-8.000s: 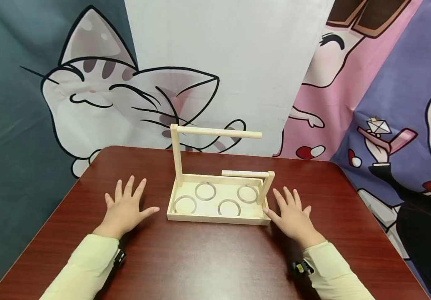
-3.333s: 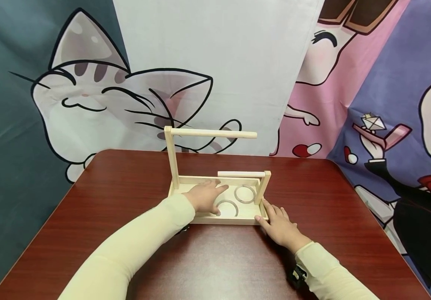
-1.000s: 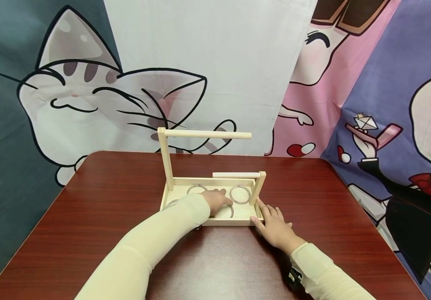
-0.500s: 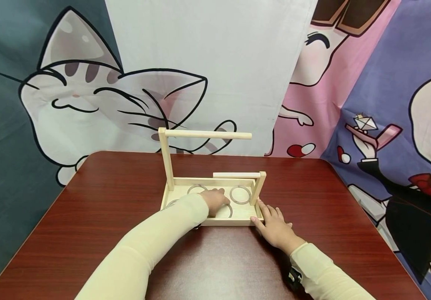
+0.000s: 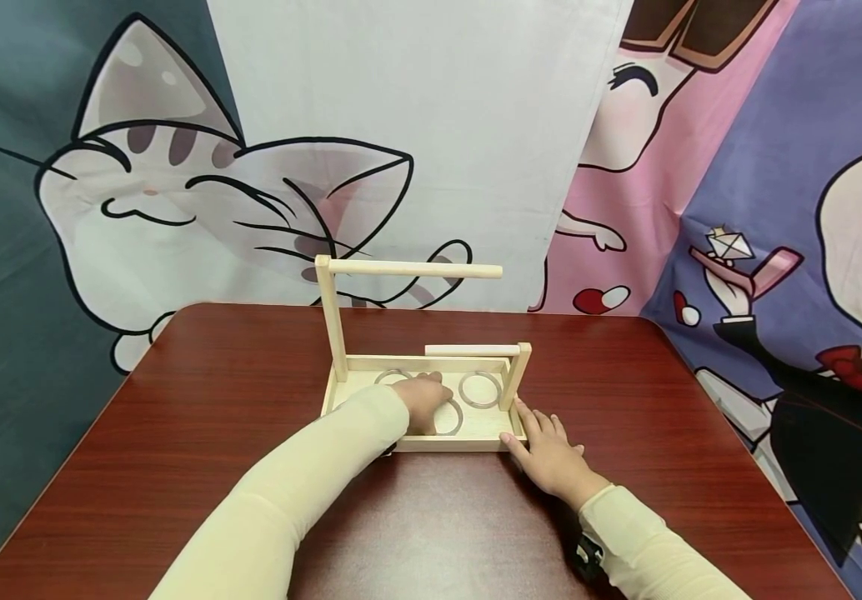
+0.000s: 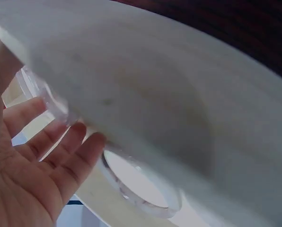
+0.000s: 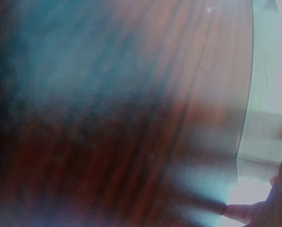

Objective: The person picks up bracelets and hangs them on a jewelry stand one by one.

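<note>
A pale wooden tray point(image 5: 468, 446) on the table holds clear, bangle-like rings. My left hand point(image 5: 423, 402) reaches down into it, beside the front right ring point(image 5: 462, 414) and covering part of it. In the left wrist view its fingers are spread and slightly bent, fingertips right at one clear ring point(image 6: 56, 111); the thumb is mostly hidden behind the tray wall. Another thick clear ring point(image 6: 145, 206) lies near the little finger. At the tray's right front corner, my right hand point(image 5: 551, 458) rests with straight fingers along the side and the thumb on the front wall.
A tall wooden post with a long bar point(image 5: 416, 268) rises from the tray's left end, and a short post with a bar point(image 5: 472, 350) from the right. The back right ring point(image 5: 463, 392) lies beneath it. The reddish-brown table point(image 5: 431, 517) surrounds the tray.
Eight seconds ago both hands lay beside the tray; my left hand has since gone into it. Over the last half second it moved slightly left, and the front right ring shifted slightly left.
</note>
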A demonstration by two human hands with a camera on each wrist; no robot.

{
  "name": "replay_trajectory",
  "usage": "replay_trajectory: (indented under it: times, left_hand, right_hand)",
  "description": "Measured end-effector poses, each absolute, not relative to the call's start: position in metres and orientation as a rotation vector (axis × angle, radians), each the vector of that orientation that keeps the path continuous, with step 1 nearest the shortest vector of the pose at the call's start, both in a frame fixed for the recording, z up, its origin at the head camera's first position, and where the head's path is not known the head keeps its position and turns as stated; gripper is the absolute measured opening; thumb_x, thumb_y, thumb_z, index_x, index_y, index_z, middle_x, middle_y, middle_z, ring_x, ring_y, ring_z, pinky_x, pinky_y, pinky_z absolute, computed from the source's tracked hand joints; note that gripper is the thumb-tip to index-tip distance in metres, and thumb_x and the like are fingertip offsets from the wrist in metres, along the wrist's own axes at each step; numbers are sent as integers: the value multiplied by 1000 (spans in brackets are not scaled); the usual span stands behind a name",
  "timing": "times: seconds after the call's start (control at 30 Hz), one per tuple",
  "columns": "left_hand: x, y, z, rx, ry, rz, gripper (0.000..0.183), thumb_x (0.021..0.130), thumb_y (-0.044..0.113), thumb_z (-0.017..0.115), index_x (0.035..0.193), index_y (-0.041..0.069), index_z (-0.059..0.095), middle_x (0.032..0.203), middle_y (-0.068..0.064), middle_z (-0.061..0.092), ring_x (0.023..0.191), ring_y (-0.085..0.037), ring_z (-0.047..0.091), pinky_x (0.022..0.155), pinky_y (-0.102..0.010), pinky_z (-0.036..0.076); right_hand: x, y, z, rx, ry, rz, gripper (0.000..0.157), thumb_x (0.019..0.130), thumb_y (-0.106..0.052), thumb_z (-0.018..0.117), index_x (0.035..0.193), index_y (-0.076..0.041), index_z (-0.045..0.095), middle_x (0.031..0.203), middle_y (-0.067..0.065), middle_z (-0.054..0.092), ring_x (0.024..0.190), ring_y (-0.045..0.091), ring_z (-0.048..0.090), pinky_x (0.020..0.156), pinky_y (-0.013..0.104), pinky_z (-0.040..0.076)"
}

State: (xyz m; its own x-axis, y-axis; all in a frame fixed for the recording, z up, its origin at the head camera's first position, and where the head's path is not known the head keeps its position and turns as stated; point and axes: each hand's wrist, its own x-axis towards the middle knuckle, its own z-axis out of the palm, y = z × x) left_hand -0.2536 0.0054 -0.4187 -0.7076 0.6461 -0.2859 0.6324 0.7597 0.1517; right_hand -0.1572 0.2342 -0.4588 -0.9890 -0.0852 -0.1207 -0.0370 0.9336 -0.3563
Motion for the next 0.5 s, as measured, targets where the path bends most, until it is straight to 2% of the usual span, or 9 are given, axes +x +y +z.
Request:
replay_trajectory:
  times: [0.13,0.27,0.5]
  left_hand:
    - [-256,-1,-424,1007,2662,164,59,65,19,87,118,13,63,102,-4,49,94,-19,51,81,-27,45]
    - [-257,-9,-428,1032,2707,261,65,59,10,88,118,10,62,104,-7,48,94,-19,51,81,-29,47]
    - [-256,-23,-423,904,2773,316,83,54,7,86,131,14,55,119,-8,47,102,-22,53,86,-37,47]
  right_hand:
    - [-158,234,-459,-92,2952,-548,72,99,-57,37,156,-18,16,147,30,31,136,57,19,85,85,19]
    - [-158,234,-457,-87,2944,-557,73,99,-58,37,156,-19,15,148,30,31,137,57,18,85,85,18]
    - [-157,234,-457,-89,2940,-546,73,99,-58,36,156,-19,14,148,29,31,137,56,18,86,85,18]
